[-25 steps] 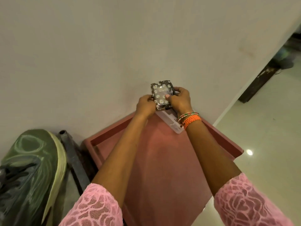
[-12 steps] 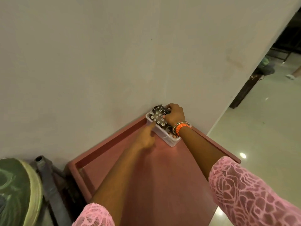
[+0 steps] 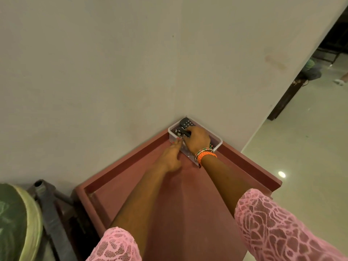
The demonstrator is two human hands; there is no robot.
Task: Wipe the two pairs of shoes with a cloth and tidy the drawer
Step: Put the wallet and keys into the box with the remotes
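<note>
Clear box [image 3: 216, 146] sits in the drawer's [image 3: 116, 172] far corner against the wall [image 3: 113, 72]. Right hand [image 3: 197, 139] inside it grips a flowered case [image 3: 178, 132]; left hand [image 3: 172, 157], fingers straight, touches the box's near edge.

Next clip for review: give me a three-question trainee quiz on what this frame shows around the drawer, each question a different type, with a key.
1. True or false: the clear plastic box sits in the far corner of the red drawer, against the wall.
2. Multiple choice: the right hand is (A) resting on the floor, (B) inside the box among dark items, (C) holding a shoe.
3. Fill in: the left hand touches the box's near ____ with its fingertips.

Key: 1 true. 2 B; a remote control lies in the box just beyond the hand. 3 wall; what the right hand grips is not clear.
</note>
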